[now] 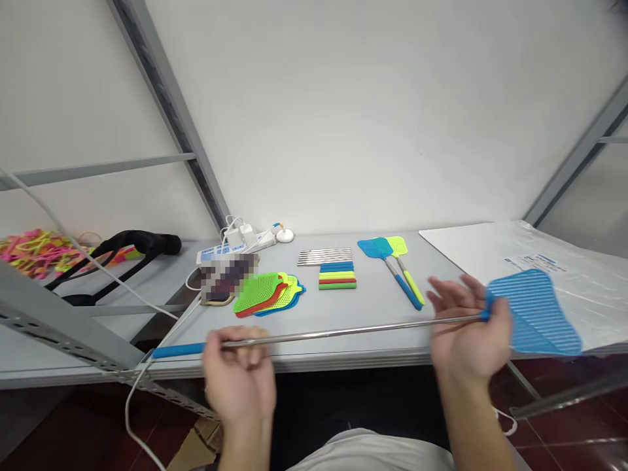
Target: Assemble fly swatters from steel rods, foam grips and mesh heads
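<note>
A blue fly swatter (338,333) with a long, extended metal rod stretches across the front of the shelf, held in both hands. My left hand (243,373) is closed round the rod just beside its blue grip. At the other end my right hand (464,327) pinches the neck by the blue swatter head, thumb on top, with several fingers loosely spread behind the rod. Behind the rod lie loose swatter heads (260,294) in green, red, yellow and blue, metal rods (324,256) in a row, and coloured handle grips (337,276).
Two whole swatters, one blue (408,292) and one yellow (410,275), rest by my right hand. A white plastic-wrapped package (490,252) lies right. A power strip (213,254) with chargers and a phone-like blurred object (228,278) stand left, with white cables (132,392) hanging by the metal post.
</note>
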{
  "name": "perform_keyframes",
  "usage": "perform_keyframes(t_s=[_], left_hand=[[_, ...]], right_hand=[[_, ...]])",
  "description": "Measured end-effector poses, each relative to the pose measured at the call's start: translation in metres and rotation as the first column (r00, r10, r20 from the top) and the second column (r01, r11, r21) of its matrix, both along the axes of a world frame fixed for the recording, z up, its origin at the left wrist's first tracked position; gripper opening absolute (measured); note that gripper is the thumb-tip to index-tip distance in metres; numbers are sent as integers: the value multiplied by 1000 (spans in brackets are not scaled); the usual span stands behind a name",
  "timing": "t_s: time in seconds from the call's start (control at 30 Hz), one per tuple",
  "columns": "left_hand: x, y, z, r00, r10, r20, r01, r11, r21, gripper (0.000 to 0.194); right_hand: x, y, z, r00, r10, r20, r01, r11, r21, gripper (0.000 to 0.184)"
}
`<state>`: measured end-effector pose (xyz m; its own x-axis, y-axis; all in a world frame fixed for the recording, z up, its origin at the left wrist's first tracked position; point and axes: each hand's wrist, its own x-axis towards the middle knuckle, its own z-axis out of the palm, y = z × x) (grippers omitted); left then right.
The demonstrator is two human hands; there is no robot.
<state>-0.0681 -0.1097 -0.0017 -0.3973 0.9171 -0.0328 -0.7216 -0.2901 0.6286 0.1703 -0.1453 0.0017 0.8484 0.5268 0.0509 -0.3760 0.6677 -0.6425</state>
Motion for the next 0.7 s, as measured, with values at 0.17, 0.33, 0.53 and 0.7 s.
perform_keyframes(t_s=[0.17,0.33,0.53,0.7], left_hand=[[60,-17,-8,972,-235,-23,234,972,-20,35],[86,-29,-18,935,-353,4,353,935,-42,43],[87,-44,-18,864,-422,-273,453,889,58,43],[58,-31,-2,727,-606,-323,653,755,55,50]], right_hand=[[-69,7,0,976,203,82,-206,978,34,45],[-99,4,6,961,240,138,-254,963,91,49],[-105,6,-3,824,557,106,-556,830,-40,55],[-68,10,1,919,309,244,-309,950,-38,54]])
